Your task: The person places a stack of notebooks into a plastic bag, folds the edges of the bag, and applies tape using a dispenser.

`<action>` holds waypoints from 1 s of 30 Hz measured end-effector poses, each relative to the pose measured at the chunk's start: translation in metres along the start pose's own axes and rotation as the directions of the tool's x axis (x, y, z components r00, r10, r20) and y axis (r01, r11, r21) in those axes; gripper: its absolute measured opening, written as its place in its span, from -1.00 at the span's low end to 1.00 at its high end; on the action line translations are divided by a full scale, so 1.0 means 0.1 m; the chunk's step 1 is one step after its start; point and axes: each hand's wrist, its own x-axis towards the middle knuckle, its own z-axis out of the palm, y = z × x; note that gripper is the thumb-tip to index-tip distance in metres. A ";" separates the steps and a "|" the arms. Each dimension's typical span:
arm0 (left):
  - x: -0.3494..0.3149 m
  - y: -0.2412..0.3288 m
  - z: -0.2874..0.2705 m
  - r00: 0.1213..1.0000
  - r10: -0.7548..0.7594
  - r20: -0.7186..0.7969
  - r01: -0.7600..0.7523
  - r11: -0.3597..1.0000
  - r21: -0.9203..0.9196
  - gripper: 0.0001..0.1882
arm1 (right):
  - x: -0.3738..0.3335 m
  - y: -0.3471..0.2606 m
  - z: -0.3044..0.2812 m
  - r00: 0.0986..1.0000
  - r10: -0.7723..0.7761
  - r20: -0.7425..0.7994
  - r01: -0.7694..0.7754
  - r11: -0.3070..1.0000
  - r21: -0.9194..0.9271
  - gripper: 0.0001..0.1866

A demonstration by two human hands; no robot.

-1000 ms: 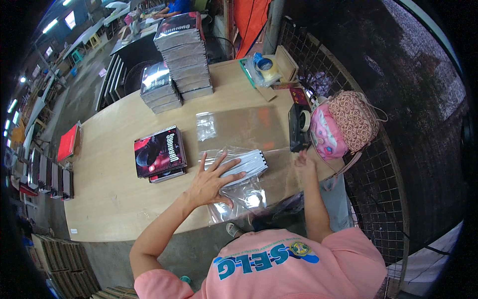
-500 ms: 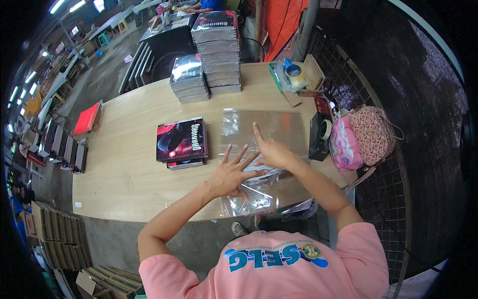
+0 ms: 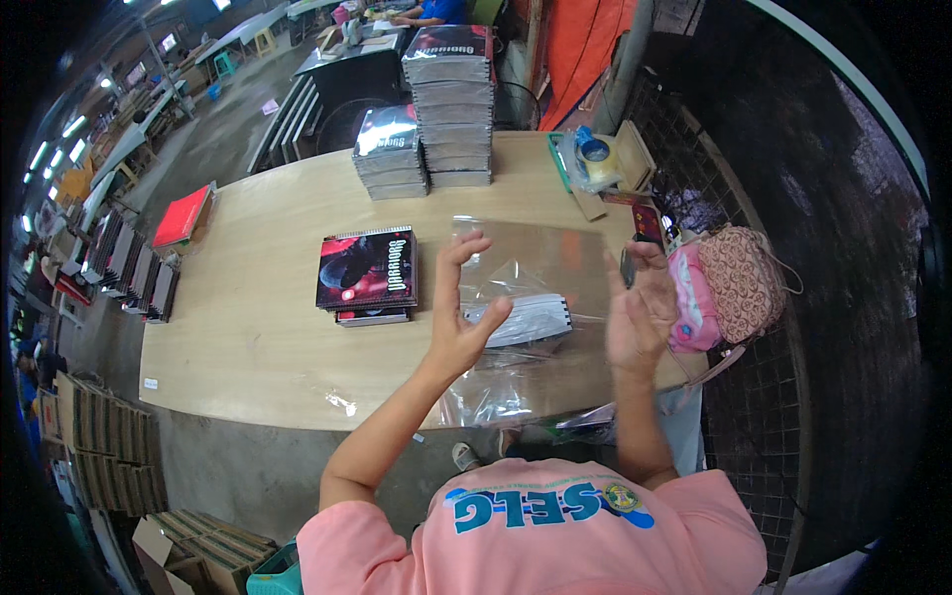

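Observation:
Clear plastic film [image 3: 570, 253] lies flat on the table in front of me. On or under it sits a slim white bundle with dark marks along its edge [image 3: 531, 322]; I cannot tell which. My left hand [image 3: 458, 322] is raised over the film's left side, thumb and fingers apart, holding nothing. My right hand [image 3: 638, 322], slightly blurred, is lifted at the film's right side with its fingers spread. It partly hides the black tape dispenser [image 3: 627, 268]. Left of the film is a small stack of spiral-bound notebooks [image 3: 367, 270] with dark red-and-black covers.
Two stacks of wrapped notebooks, one tall [image 3: 451, 109] and one shorter [image 3: 391, 154], stand at the table's far edge. A tape roll [image 3: 595, 151] lies far right. A patterned bag [image 3: 739, 283] sits at the right edge, a red pack [image 3: 183, 216] at the far left.
Both hands have come up off the plastic film and moved apart, the right one toward the tape dispenser. The white bundle they covered now shows. The view has shifted slightly.

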 end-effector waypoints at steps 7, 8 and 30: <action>-0.44 -0.30 -0.13 0.955 -0.035 0.296 -0.139 0.826 0.546 -0.23 | -0.18 0.37 -0.29 0.892 0.076 0.447 0.151 0.880 -0.451 -0.61; -0.56 -0.34 -0.09 0.943 -0.064 0.327 -0.166 0.760 0.628 -0.33 | -0.15 0.34 -0.25 0.936 0.068 0.346 0.054 0.942 -0.332 -0.57; -0.61 -0.98 0.16 0.943 -0.311 0.120 0.254 0.904 0.344 -0.62 | -0.29 1.30 -1.30 0.857 0.268 0.440 0.182 0.640 -0.746 -0.81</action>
